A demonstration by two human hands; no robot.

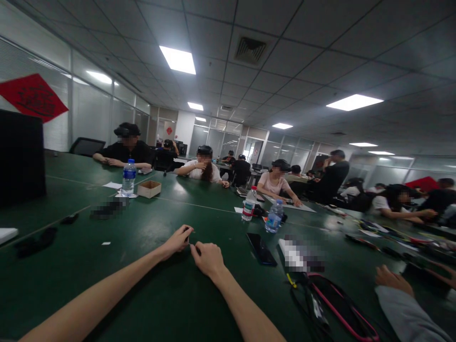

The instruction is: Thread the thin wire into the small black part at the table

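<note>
My left hand (177,241) and my right hand (208,259) are close together over the green table (149,289), almost touching. The fingers of both hands are curled into a pinch. Something tiny and pale shows between the fingertips, but it is too small and blurred to name. To the right of my right hand lies a black phone (261,249). A small white scrap (106,243) lies on the table to the left of my left forearm.
A blue-capped bottle (128,178) stands by a small open box (149,189). A red-capped bottle (249,203) and another bottle (274,216) stand ahead right. A pink-edged black case (344,308), cables and a co-worker's hand (394,280) are at right. Several people sit around.
</note>
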